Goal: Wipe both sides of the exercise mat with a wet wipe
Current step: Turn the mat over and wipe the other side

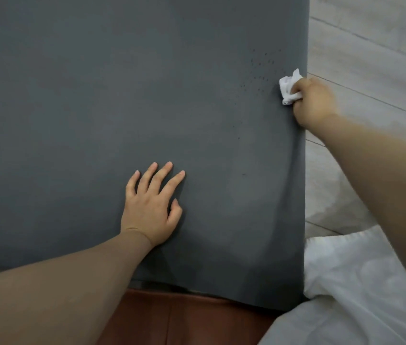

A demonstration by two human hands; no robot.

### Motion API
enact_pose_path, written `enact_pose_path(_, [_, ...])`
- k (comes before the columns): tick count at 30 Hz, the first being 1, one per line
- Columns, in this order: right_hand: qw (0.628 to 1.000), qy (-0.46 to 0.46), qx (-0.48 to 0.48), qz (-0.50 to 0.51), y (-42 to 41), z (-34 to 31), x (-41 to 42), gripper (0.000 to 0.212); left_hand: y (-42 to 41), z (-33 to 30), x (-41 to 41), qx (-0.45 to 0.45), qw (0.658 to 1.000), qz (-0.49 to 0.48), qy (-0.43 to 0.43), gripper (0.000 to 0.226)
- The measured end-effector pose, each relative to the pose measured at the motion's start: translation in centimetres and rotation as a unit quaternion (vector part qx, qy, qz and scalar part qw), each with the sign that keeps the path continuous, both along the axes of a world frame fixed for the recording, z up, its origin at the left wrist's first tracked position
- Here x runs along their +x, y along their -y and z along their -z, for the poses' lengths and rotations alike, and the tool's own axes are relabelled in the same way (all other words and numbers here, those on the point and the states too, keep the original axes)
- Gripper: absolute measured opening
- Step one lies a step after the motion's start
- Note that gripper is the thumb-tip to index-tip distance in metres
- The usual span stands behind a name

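Right hand [312, 102] grips a bunched white wet wipe [290, 87], fingers curled round it, pressing it at the right edge of the grey exercise mat [97, 95]. Left hand [151, 205] lies flat, fingers spread and straight, holding nothing, pinning the mat near its near edge.

Nearest: brown surface [172, 319] under the mat's near edge; white cloth [358, 282] touching the near right corner. Farther right: pale plank floor [371, 58].

Risks, as judged: the wipe sits right on the edge, so a stroke outward could slip onto the floor. The mat ripples between the hands; a hard pull might bunch it.

Room: broad unobstructed mat leftward and to the far side. Dark specks [261, 68] lie just left of the wipe.
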State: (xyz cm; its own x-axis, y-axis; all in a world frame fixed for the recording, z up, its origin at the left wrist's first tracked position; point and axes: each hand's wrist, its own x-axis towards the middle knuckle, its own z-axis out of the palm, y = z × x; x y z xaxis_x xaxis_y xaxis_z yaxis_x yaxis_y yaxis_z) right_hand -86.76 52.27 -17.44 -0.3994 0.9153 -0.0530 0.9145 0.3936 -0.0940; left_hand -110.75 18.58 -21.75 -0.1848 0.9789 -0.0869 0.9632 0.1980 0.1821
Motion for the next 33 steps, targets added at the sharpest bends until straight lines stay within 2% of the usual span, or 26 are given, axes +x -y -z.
enact_pose_path(1, [1.000,-0.020,-0.017,-0.002,1.4,0.0,0.0,0.017,0.1,0.0,0.0,0.000,1.000,0.000,0.000,0.061])
enact_pose_path(3, [0.994,-0.041,-0.077,-0.073,5.4,0.0,1.2,0.014,0.1,0.0,0.1,0.000,1.000,-0.002,0.002,0.061])
enact_pose_path(6, [0.955,-0.021,-0.204,-0.213,13.7,-2.1,5.8,0.015,0.1,0.0,0.1,-0.002,1.000,-0.004,0.006,0.061])
enact_pose_path(7, [0.923,-0.005,-0.277,-0.266,16.3,-3.1,7.1,0.013,0.1,0.1,0.1,-0.001,1.000,-0.004,0.005,0.061])
enact_pose_path(9, [0.836,0.069,-0.393,-0.377,19.7,-4.6,8.7,0.006,0.1,0.1,0.1,0.002,1.000,-0.002,0.003,0.061])
enact_pose_path(11, [0.763,0.130,-0.402,-0.489,19.5,-5.2,8.4,0.005,0.1,0.1,0.0,0.007,1.000,-0.004,0.006,0.061])
enact_pose_path(12, [0.750,0.134,-0.369,-0.532,18.4,-5.1,8.0,0.005,0.1,0.1,0.1,0.010,1.000,-0.004,0.008,0.061])
enact_pose_path(13, [0.760,0.115,-0.323,-0.552,16.8,-4.8,7.3,0.004,0.1,0.2,0.1,0.013,1.000,-0.004,0.010,0.061])
enact_pose_path(15, [0.832,0.044,-0.223,-0.506,12.7,-3.8,5.6,0.010,0.1,0.2,0.2,0.016,1.000,-0.005,0.008,0.061])
enact_pose_path(17, [0.915,-0.024,-0.117,-0.385,8.3,-3.2,3.6,0.020,0.1,0.3,0.1,0.019,1.000,-0.006,0.005,0.061])
enact_pose_path(18, [0.948,-0.030,-0.067,-0.311,6.3,-3.0,2.7,0.023,0.0,0.4,0.1,0.021,1.000,-0.004,0.005,0.061])
enact_pose_path(20, [0.991,-0.046,-0.028,-0.125,3.0,-2.7,1.5,0.025,0.1,0.6,0.1,0.024,1.000,-0.003,0.006,0.061])
enact_pose_path(22, [0.989,-0.135,-0.028,0.054,2.0,-2.5,1.1,0.023,0.1,0.6,0.0,0.026,1.000,-0.005,0.005,0.061])
enact_pose_path(24, [0.978,-0.154,-0.027,0.137,3.7,-2.0,1.2,0.019,0.0,0.7,-0.1,0.027,1.000,-0.004,0.011,0.060])
enact_pose_path(30, [0.980,-0.111,-0.093,0.137,14.7,-3.2,2.8,0.017,0.1,0.3,-0.3,-0.011,0.999,-0.004,0.045,0.062])
enact_pose_path(33, [0.973,-0.073,-0.138,0.170,20.9,-3.0,4.6,0.010,0.2,-0.6,-0.8,-0.043,0.996,0.004,0.082,0.068])
